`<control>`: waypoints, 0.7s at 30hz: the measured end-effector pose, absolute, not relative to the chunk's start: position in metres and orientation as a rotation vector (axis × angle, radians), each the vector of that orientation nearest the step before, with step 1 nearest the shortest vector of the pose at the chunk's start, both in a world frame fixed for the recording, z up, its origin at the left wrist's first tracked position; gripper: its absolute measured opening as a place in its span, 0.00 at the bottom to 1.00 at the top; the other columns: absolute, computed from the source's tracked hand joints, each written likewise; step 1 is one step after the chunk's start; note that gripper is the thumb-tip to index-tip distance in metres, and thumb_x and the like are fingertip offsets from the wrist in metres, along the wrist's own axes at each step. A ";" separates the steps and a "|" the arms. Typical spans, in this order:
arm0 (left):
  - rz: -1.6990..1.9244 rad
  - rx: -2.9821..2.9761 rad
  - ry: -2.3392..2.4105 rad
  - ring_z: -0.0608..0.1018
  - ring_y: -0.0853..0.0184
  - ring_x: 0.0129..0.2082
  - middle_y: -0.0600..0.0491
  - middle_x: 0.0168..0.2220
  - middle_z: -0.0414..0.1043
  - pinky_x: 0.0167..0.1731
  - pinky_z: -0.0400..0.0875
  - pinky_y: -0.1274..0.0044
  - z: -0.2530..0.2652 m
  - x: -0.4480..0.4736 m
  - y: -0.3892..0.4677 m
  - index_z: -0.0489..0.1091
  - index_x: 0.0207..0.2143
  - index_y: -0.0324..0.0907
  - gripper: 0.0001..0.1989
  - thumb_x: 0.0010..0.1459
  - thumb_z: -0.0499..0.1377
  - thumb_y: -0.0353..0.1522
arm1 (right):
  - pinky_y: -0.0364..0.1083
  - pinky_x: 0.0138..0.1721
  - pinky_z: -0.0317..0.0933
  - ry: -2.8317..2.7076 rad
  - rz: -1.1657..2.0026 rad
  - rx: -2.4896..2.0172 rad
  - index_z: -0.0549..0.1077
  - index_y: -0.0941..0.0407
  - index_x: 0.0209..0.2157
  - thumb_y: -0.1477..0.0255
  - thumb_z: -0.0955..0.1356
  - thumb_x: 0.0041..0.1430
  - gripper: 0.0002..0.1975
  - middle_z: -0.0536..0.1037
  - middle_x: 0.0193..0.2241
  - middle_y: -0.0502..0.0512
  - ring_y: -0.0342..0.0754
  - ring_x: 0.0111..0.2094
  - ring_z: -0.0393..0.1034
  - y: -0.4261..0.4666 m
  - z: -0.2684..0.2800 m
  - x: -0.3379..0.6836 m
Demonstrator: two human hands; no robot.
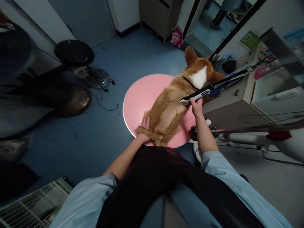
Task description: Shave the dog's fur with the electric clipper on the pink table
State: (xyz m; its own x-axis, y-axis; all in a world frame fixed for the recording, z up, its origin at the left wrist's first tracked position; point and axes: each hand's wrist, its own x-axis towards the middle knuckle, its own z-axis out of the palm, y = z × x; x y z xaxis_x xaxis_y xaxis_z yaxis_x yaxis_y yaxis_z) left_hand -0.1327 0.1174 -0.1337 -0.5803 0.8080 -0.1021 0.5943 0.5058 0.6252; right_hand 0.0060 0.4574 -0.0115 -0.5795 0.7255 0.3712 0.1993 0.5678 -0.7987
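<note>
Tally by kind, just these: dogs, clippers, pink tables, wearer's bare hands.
Dog: 1
Clippers: 1
Pink table: 1
Bare hands: 2 (left hand, right hand)
Total: 5

Pet-grooming room, from where I'm standing: dog [163,104] on round pink table [137,98], clippers [198,94] at its back, wheeled stool [74,52] nearby.
</note>
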 end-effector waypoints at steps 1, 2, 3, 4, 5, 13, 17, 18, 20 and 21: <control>0.787 1.172 2.363 0.50 0.45 0.76 0.33 0.76 0.41 0.72 0.54 0.58 -0.134 -0.134 0.117 0.43 0.76 0.35 0.53 0.56 0.63 0.45 | 0.53 0.49 0.74 -2.040 0.986 -0.765 0.66 0.58 0.49 0.42 0.65 0.61 0.33 0.81 0.40 0.64 0.52 0.42 0.78 0.446 -0.012 0.009; 0.814 1.179 2.350 0.49 0.45 0.76 0.33 0.76 0.41 0.72 0.53 0.58 -0.134 -0.134 0.117 0.42 0.76 0.34 0.53 0.56 0.63 0.45 | 0.55 0.49 0.74 -2.006 1.028 -0.783 0.68 0.57 0.48 0.40 0.66 0.58 0.34 0.82 0.40 0.62 0.53 0.41 0.79 0.435 -0.011 0.011; 0.845 1.185 2.331 0.48 0.44 0.76 0.33 0.76 0.40 0.72 0.53 0.57 -0.135 -0.135 0.117 0.42 0.76 0.33 0.53 0.56 0.63 0.44 | 0.56 0.49 0.75 -1.992 1.064 -0.790 0.70 0.57 0.45 0.38 0.67 0.56 0.35 0.82 0.38 0.62 0.54 0.41 0.79 0.424 -0.010 0.014; 0.878 1.186 2.311 0.48 0.44 0.76 0.34 0.76 0.40 0.73 0.52 0.57 -0.135 -0.136 0.116 0.42 0.76 0.33 0.53 0.56 0.63 0.43 | 0.57 0.48 0.75 -1.986 1.098 -0.793 0.71 0.56 0.43 0.37 0.67 0.54 0.36 0.82 0.37 0.61 0.55 0.40 0.80 0.414 -0.008 0.016; 0.909 1.181 2.296 0.48 0.44 0.76 0.35 0.77 0.40 0.73 0.52 0.57 -0.135 -0.136 0.116 0.42 0.76 0.33 0.52 0.57 0.62 0.42 | 0.58 0.47 0.75 -1.986 1.129 -0.795 0.73 0.55 0.41 0.35 0.68 0.52 0.36 0.83 0.36 0.61 0.56 0.39 0.80 0.406 -0.006 0.017; 0.830 1.148 2.260 0.48 0.42 0.76 0.35 0.76 0.43 0.73 0.54 0.56 -0.132 -0.142 0.112 0.43 0.75 0.33 0.54 0.53 0.63 0.43 | 0.56 0.40 0.78 -2.016 1.258 -0.734 0.77 0.54 0.38 0.40 0.69 0.54 0.30 0.84 0.33 0.60 0.57 0.35 0.81 0.341 -0.009 0.026; 0.877 1.164 2.266 0.48 0.43 0.76 0.37 0.76 0.42 0.73 0.53 0.57 -0.128 -0.144 0.110 0.42 0.75 0.35 0.54 0.53 0.64 0.43 | 0.53 0.35 0.76 -2.096 1.305 -0.742 0.76 0.52 0.40 0.47 0.71 0.53 0.24 0.83 0.34 0.56 0.53 0.31 0.78 0.300 -0.022 0.042; 0.886 1.173 2.263 0.48 0.42 0.76 0.37 0.76 0.42 0.73 0.53 0.57 -0.127 -0.144 0.110 0.42 0.75 0.34 0.54 0.53 0.65 0.43 | 0.52 0.33 0.76 -2.130 1.331 -0.729 0.76 0.52 0.40 0.48 0.72 0.52 0.23 0.83 0.34 0.56 0.51 0.29 0.77 0.297 -0.024 0.045; 0.884 1.184 2.256 0.48 0.42 0.76 0.36 0.76 0.42 0.74 0.52 0.57 -0.125 -0.144 0.110 0.42 0.75 0.33 0.55 0.53 0.65 0.42 | 0.52 0.33 0.75 -2.152 1.322 -0.726 0.76 0.52 0.39 0.50 0.73 0.51 0.22 0.82 0.33 0.55 0.51 0.29 0.76 0.306 -0.024 0.044; 0.872 1.179 2.256 0.48 0.42 0.76 0.35 0.76 0.42 0.74 0.52 0.57 -0.124 -0.144 0.111 0.41 0.75 0.32 0.54 0.54 0.65 0.41 | 0.52 0.35 0.76 -2.123 1.276 -0.747 0.76 0.52 0.38 0.49 0.73 0.52 0.22 0.82 0.32 0.55 0.52 0.31 0.77 0.318 -0.022 0.039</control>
